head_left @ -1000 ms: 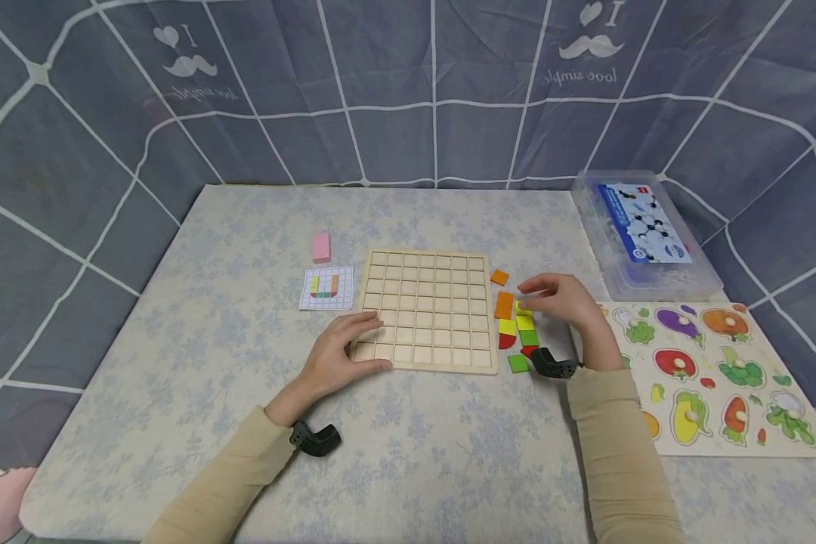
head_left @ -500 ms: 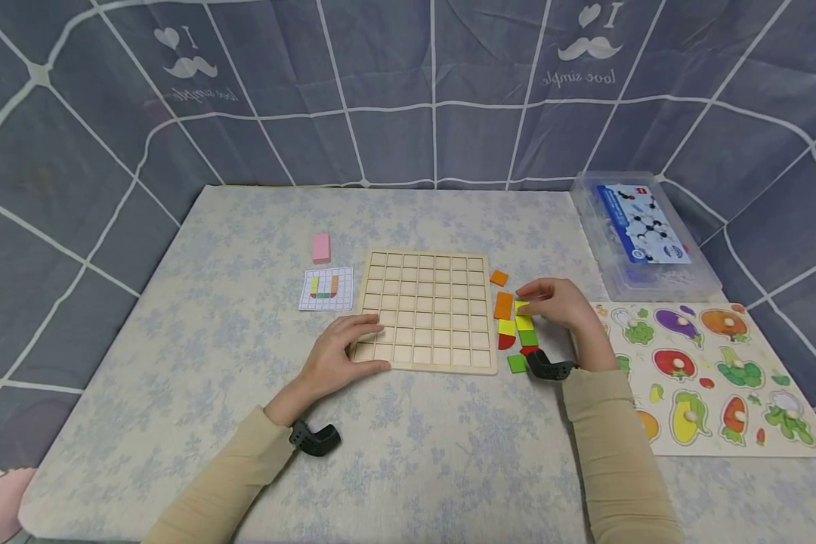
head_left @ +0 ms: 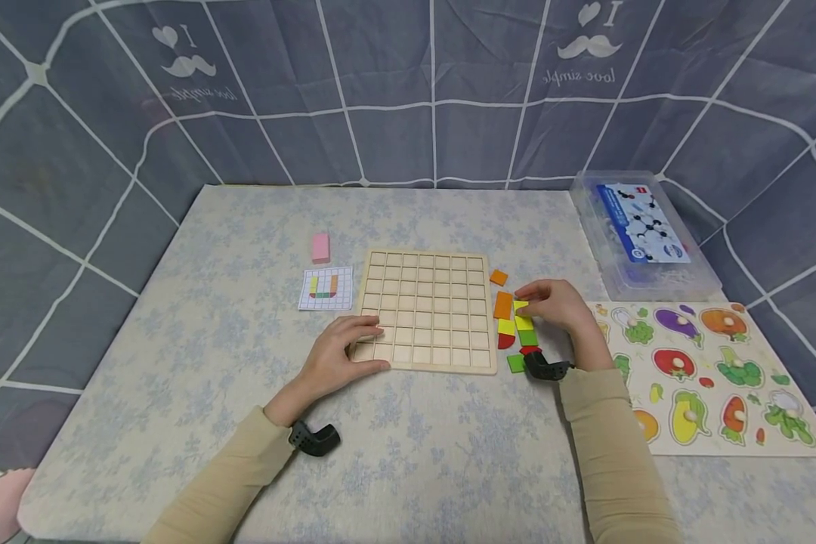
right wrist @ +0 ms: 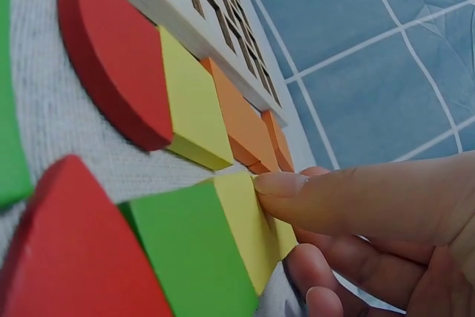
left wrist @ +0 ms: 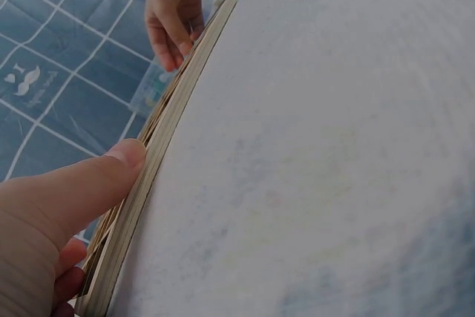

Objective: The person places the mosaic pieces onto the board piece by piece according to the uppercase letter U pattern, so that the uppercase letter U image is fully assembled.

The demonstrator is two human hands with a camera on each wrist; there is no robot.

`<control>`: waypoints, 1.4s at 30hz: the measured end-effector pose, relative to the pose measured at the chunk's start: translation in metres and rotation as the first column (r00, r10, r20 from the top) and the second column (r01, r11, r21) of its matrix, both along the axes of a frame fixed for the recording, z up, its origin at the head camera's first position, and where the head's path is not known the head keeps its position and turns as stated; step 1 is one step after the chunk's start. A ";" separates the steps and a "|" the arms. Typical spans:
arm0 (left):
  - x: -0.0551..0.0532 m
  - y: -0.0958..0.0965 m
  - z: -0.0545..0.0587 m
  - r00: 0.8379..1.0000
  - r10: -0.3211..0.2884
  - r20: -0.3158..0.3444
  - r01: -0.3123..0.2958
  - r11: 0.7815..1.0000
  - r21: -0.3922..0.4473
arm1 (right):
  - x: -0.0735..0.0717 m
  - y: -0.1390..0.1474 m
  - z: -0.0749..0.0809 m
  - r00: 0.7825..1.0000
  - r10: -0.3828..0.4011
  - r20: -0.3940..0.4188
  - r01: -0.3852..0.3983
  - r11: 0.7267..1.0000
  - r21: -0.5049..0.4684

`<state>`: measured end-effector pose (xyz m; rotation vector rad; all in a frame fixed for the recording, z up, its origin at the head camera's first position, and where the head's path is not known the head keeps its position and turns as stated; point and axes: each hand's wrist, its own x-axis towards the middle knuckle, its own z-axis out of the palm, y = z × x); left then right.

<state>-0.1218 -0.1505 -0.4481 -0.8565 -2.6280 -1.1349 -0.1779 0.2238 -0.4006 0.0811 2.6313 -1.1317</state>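
Note:
My left hand (head_left: 343,353) rests at the near left corner of a wooden grid board (head_left: 433,310), thumb along its front edge and fingers over its left side. In the left wrist view the thumb touches the board's edge. To the board's right, my right hand (head_left: 559,304) pinches the farther yellow block (right wrist: 284,238) between thumb and fingers, at the end of a row. Beside it in that row lie another yellow block (right wrist: 243,228), a green block (right wrist: 194,254) and a red block (right wrist: 78,250). A second row holds a rounded red block (right wrist: 115,57), a yellow block (right wrist: 194,102) and orange blocks (head_left: 503,305).
Left of the board lie a pattern card (head_left: 326,289) with a coloured U shape and a pink block (head_left: 321,248). At the right are a vegetable puzzle board (head_left: 710,378) and a clear plastic box (head_left: 653,242). One loose green block (head_left: 516,363) lies near the board's front right corner.
My right hand has moved slightly left and down onto the yellow block, its thumb and fingers closing together. The left hand and the board stay in place.

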 end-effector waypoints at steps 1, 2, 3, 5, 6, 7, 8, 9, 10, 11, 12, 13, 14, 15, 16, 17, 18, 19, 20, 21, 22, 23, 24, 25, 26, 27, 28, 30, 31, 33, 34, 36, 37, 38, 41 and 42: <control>0.000 0.000 0.000 1.000 0.000 0.000 0.000 1.000 -0.002 | 0.000 0.000 0.000 1.000 0.001 -0.001 -0.001 1.000 -0.002; 0.000 0.000 0.000 1.000 0.001 -0.001 -0.001 1.000 -0.005 | 0.000 -0.001 -0.001 1.000 0.002 -0.003 -0.002 1.000 -0.005; 0.000 0.000 -0.001 1.000 0.001 -0.003 -0.001 1.000 -0.007 | 0.000 -0.001 -0.001 1.000 0.005 -0.004 -0.005 1.000 -0.007; 0.001 -0.001 0.000 1.000 0.001 -0.003 -0.001 1.000 -0.008 | 0.000 -0.001 -0.001 1.000 0.013 -0.003 -0.013 1.000 -0.013; 0.001 -0.001 0.000 1.000 0.001 -0.005 -0.001 1.000 -0.008 | 0.000 -0.001 -0.002 1.000 0.015 -0.003 -0.015 1.000 -0.014; 0.001 -0.001 0.000 1.000 0.000 -0.004 0.000 1.000 -0.008 | 0.000 -0.001 -0.002 1.000 0.018 -0.005 -0.018 1.000 -0.014; 0.001 -0.001 0.000 1.000 0.000 -0.004 -0.001 1.000 -0.008 | -0.001 -0.001 -0.002 1.000 0.020 -0.009 -0.020 1.000 -0.016; 0.001 -0.001 0.000 1.000 0.000 -0.005 0.000 1.000 -0.007 | -0.001 0.000 -0.002 1.000 0.023 -0.012 -0.023 1.000 -0.017; 0.001 0.000 0.000 1.000 0.000 -0.003 0.000 1.000 -0.008 | -0.001 0.000 -0.002 1.000 0.025 -0.015 -0.025 0.999 -0.019; 0.001 0.000 0.001 1.000 0.000 -0.003 0.000 1.000 -0.009 | -0.001 0.000 -0.002 0.999 0.027 -0.019 -0.028 0.999 -0.021; 0.001 0.000 0.001 1.000 -0.001 -0.003 0.001 1.000 -0.011 | -0.001 0.001 -0.002 0.999 0.029 -0.021 -0.030 0.999 -0.022; 0.001 0.000 0.001 1.000 0.001 -0.001 -0.001 1.000 -0.011 | -0.001 0.001 -0.001 0.999 0.029 -0.022 -0.030 0.999 -0.024; 0.001 0.000 0.001 1.000 0.002 -0.001 -0.002 1.000 -0.013 | -0.001 0.000 -0.001 0.999 0.030 -0.024 -0.030 0.999 -0.025; 0.001 0.000 0.002 1.000 0.002 -0.004 -0.002 1.000 -0.014 | -0.001 0.000 -0.001 0.999 0.030 -0.025 -0.030 0.999 -0.025; 0.001 0.000 0.002 1.000 0.003 -0.002 -0.003 1.000 -0.016 | -0.001 0.000 -0.002 0.999 0.029 -0.025 -0.030 0.999 -0.025; 0.001 0.000 0.002 1.000 0.004 0.000 -0.004 1.000 -0.017 | -0.001 0.000 -0.002 0.999 0.028 -0.026 -0.029 0.999 -0.027; 0.001 0.000 0.002 1.000 0.004 0.002 -0.004 1.000 -0.017 | -0.001 0.000 -0.002 0.999 0.028 -0.028 -0.029 0.999 -0.028; 0.001 0.000 0.002 1.000 0.004 0.005 -0.004 1.000 -0.018 | -0.001 0.000 -0.002 0.999 0.025 -0.029 -0.026 0.999 -0.029; 0.001 0.000 0.002 1.000 0.002 0.006 -0.002 1.000 -0.019 | -0.001 0.000 -0.003 0.999 0.024 -0.032 -0.025 0.999 -0.029; 0.001 0.000 0.002 1.000 0.002 0.007 -0.002 1.000 -0.019 | -0.001 0.000 -0.003 0.999 0.023 -0.034 -0.024 0.999 -0.031; 0.001 0.000 0.002 1.000 0.001 0.011 0.000 1.000 -0.019 | -0.001 0.000 -0.003 0.999 0.023 -0.038 -0.024 0.999 -0.031; 0.001 0.000 0.002 1.000 -0.002 0.010 0.002 1.000 -0.019 | -0.001 0.000 -0.003 0.999 0.022 -0.044 -0.024 0.999 -0.032; 0.001 0.000 0.002 1.000 -0.005 0.010 0.005 1.000 -0.020 | -0.001 0.000 -0.003 0.999 0.023 -0.049 -0.025 0.999 -0.032; 0.001 0.000 0.002 1.000 -0.006 0.011 0.006 1.000 -0.020 | 0.000 0.000 -0.003 0.998 0.024 -0.052 -0.026 0.999 -0.033; 0.001 0.000 0.002 1.000 -0.007 0.010 0.007 1.000 -0.019 | 0.000 0.000 -0.002 0.998 0.031 -0.059 -0.033 0.999 -0.038; 0.001 0.000 0.002 1.000 -0.008 0.011 0.008 1.000 -0.019 | 0.000 0.000 -0.002 0.998 0.034 -0.061 -0.037 0.998 -0.042; 0.001 0.000 0.002 1.000 -0.009 0.011 0.009 1.000 -0.018 | -0.001 0.000 -0.002 0.997 0.041 -0.063 -0.044 0.998 -0.046; 0.001 0.000 0.002 1.000 -0.007 0.013 0.007 1.000 -0.015 | -0.002 0.000 -0.001 0.997 0.053 -0.063 -0.057 0.997 -0.058; 0.001 0.000 0.002 1.000 -0.005 0.013 0.006 1.000 -0.013 | -0.003 0.000 0.000 0.996 0.056 -0.063 -0.059 0.996 -0.061; 0.001 0.000 0.002 1.000 -0.003 0.013 0.003 1.000 -0.012 | -0.005 0.001 0.001 0.996 0.061 -0.062 -0.065 0.996 -0.062; 0.001 0.000 0.002 1.000 -0.002 0.012 0.002 1.000 -0.012 | -0.006 0.001 0.001 0.996 0.065 -0.063 -0.069 0.996 -0.062; 0.002 0.000 0.003 1.000 0.000 0.010 0.000 1.000 -0.014 | -0.008 0.001 0.003 0.996 0.068 -0.063 -0.071 0.996 -0.058; 0.002 0.000 0.002 1.000 0.000 0.009 0.000 1.000 -0.015 | -0.008 0.001 0.004 0.995 0.070 -0.067 -0.074 0.996 -0.058; 0.002 0.000 0.003 1.000 0.002 0.008 -0.002 1.000 -0.016 | -0.009 0.000 0.006 0.994 0.076 -0.073 -0.080 0.995 -0.062; 0.002 0.001 0.002 1.000 0.001 0.005 -0.001 1.000 -0.015 | -0.010 -0.006 0.010 0.991 0.090 -0.099 -0.098 0.992 -0.075; 0.002 0.001 0.002 1.000 0.000 0.004 0.000 1.000 -0.014 | -0.010 -0.008 0.011 0.989 0.098 -0.110 -0.108 0.991 -0.084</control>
